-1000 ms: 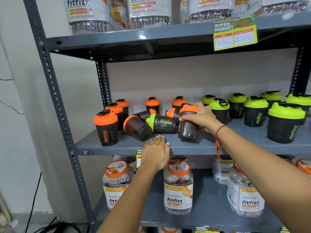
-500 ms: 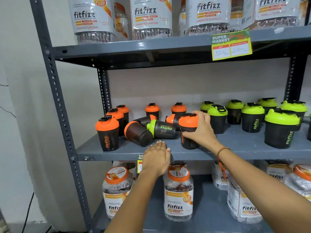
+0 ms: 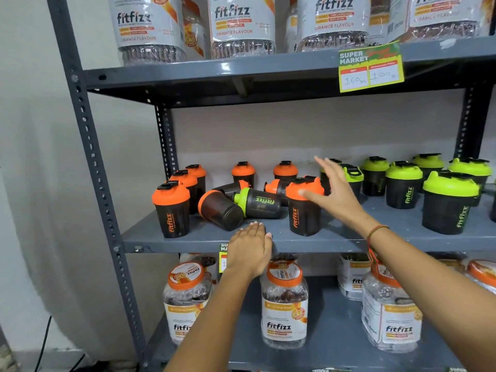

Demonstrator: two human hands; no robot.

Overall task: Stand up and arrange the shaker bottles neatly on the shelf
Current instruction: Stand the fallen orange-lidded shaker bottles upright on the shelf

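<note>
An orange-lidded shaker bottle (image 3: 303, 208) stands upright near the front of the grey middle shelf (image 3: 335, 238). My right hand (image 3: 332, 189) hovers open just right of its lid, holding nothing. My left hand (image 3: 251, 251) lies flat on the shelf's front edge. Left of the upright bottle, a green-lidded shaker (image 3: 257, 202) and an orange-lidded shaker (image 3: 220, 209) lie on their sides. Two more fallen orange ones (image 3: 276, 187) lie behind them. Several orange-lidded shakers (image 3: 171, 208) stand at the left, and several green-lidded ones (image 3: 448, 202) at the right.
The upper shelf carries large fitfizz jars (image 3: 241, 25) and a price tag (image 3: 370, 67). Orange-lidded jars (image 3: 284, 304) stand on the lower shelf under my arms. A grey perforated upright (image 3: 88, 146) frames the left side, next to a white wall.
My right hand set the orange-lidded shaker upright on the shelf and let go, its fingers spreading and lifting off to the right. My left hand stayed on the shelf edge.
</note>
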